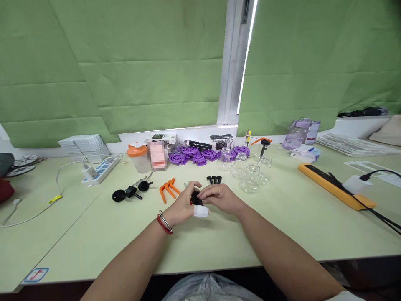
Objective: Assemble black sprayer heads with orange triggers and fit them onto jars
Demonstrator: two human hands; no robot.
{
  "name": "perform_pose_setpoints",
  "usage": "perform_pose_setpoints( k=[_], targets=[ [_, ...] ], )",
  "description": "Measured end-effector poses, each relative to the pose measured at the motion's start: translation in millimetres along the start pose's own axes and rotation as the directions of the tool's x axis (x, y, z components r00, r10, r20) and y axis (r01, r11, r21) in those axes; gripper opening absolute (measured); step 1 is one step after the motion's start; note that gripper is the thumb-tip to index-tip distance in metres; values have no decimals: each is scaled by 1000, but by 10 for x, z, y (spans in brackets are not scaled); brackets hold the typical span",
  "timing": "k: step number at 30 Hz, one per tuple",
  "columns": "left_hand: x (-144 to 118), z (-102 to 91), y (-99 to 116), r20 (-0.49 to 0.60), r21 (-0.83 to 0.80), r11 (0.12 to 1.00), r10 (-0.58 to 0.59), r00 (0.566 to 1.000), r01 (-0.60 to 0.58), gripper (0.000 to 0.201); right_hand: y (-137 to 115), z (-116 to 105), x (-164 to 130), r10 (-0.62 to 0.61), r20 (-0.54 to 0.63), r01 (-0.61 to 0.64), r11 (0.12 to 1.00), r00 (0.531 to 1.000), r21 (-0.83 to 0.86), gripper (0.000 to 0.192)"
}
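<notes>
Held in the left hand, a black round lid is kept just above the table, near its middle. Its face is dark, plain and disc-shaped, and a short black part is partly seen below it, by the thumb; the rest is covered by the fingers. By the left hand, the lid is clasped from the left, with the fingers curled over the far side and the thumb, wrapped in white tape, laid along the near side; only a narrow opening, filled by the lid, is left between them. By the right hand, the lid's right side is touched with bunched fingertips; whether it is also pinched there cannot be told, as the thumb is hidden.

To the left, orange handles are laid side by side, and farther left black funnel-like pieces with metal rods are grouped. Just beyond the right hand, small black elbow pieces are lined up. On the far side, purple plastic wheels are heaped, and clear glass jars are clustered to their right. At the far right, an orange power strip is seen with a white plug set in it.
</notes>
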State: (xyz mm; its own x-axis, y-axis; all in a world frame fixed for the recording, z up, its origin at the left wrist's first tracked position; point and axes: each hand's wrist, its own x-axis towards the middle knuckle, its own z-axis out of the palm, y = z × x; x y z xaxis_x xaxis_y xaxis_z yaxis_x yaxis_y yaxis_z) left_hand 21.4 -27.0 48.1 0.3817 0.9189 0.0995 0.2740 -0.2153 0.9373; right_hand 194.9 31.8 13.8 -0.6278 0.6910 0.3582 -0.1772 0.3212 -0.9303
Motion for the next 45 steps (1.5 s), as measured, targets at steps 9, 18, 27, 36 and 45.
perform_pose_setpoints(
  k=[9,18,27,36,45],
  targets=[
    [-7,-3,-23,-39,-14,999,39,999,-39,59,-65,33,4,150,-32,-143,976,988,162,25],
    [-8,-1,-35,-35,-42,998,40,999,-41,61,-12,39,10,136,-52,-119,962,989,245,22],
    [-2,-2,-24,-17,-77,996,39,999,-41,60,0,53,9,109,-50,-93,962,993,256,15],
    [-8,-1,-42,-62,-65,994,86,994,-90,61,11,69,8,126,-64,-104,956,990,275,19],
    [-4,-20,-35,-102,169,979,129,986,-111,66,-13,104,17,111,-127,-66,946,986,316,19]
  ],
)
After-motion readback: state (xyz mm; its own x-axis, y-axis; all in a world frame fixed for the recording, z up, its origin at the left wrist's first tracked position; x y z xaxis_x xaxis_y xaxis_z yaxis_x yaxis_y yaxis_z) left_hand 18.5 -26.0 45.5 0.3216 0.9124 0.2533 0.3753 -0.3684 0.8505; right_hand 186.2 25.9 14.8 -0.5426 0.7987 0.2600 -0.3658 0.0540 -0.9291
